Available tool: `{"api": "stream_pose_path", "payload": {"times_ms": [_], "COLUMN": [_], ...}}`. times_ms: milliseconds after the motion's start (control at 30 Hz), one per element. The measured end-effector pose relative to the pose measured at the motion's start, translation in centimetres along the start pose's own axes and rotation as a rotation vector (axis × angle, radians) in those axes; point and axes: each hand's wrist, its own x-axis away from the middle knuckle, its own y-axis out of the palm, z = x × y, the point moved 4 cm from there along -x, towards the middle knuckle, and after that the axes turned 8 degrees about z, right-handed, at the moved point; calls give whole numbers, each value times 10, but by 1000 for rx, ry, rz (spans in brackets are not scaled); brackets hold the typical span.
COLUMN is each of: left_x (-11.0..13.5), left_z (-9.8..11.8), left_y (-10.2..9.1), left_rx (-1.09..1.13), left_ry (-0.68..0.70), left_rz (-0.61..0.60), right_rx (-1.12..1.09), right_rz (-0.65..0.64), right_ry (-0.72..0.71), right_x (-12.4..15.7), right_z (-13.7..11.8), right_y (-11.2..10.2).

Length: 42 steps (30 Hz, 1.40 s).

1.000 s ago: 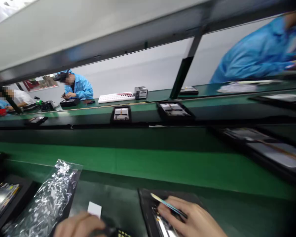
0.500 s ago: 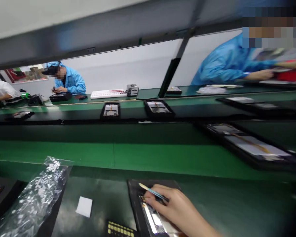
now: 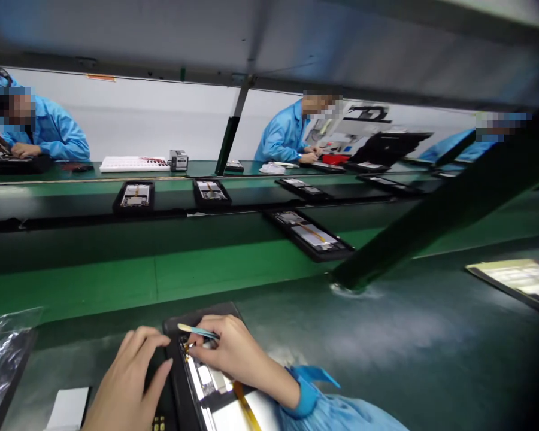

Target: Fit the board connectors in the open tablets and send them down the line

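My right hand [image 3: 229, 347] is closed around a slim light-blue stick with a cream tip [image 3: 189, 328]. Its thumb and fingertips press at the upper left corner of an opened electronic device [image 3: 215, 383], with silvery parts and an orange ribbon cable [image 3: 246, 407]. Whether they pinch a small part there is hidden. Under the device lies a black tray [image 3: 173, 383]. My left hand [image 3: 132, 377] hovers at the tray's left edge, fingers curved and thumb apart, holding nothing. Beside it are a white square pad [image 3: 69, 407] and a dark sheet with yellow pieces [image 3: 159, 422], partly covered.
Clear plastic wrap [image 3: 2, 353] lies at far left. A green post [image 3: 399, 239] slants up on the right, with a yellowish sheet [image 3: 518, 280] beyond. Several opened devices in black trays [image 3: 312, 234] line the raised shelf. Co-workers in blue [image 3: 281, 131] sit opposite.
The view has swung right, bringing the post and more co-workers into sight. My left hand has come in beside the tray. My right hand stays at the device's corner with the stick.
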Motion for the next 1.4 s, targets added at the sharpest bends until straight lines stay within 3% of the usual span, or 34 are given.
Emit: {"api": "stream_pose_path", "payload": {"times_ms": [67,167,667,1400], "left_x": [-26,-42,-34,-35], "left_z": [-3,-9,-11,0], "left_y": [12,24,36,35], "left_rx": [136,228,292,199], "left_ry": [-60,-68,-119,-122], "left_rz": [-147,-214,-135,-76], "right_rx": [-21,-41,101,10], "right_rz": [6,13,-77,-166], "right_ry": [-15,-7,273,346], "right_x": [0,1,0,-9], "right_z": [1,2,-6,-3], "right_y": [0,-1,-2,-4]}}
